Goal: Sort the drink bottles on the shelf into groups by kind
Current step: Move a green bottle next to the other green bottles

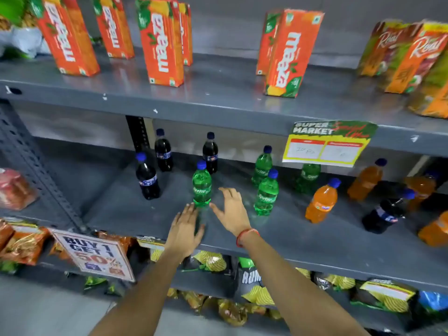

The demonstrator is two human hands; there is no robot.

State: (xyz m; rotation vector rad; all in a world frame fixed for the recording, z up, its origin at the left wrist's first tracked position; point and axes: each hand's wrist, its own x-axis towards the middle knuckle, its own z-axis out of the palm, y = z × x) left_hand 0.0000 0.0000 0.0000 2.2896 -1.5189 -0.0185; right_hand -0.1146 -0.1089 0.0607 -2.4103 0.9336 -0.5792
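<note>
The shelf is bare at centre left of the frame, so a hand can pass there. At right, green bottles and orange bottles stand close together. The price sign hangs above them.

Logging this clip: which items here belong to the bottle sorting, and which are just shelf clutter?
Part of the job:
green bottles
dark cola bottles
orange bottles
both open hands, left and right

Not part of it:
juice cartons
snack bags
offer signs
</note>
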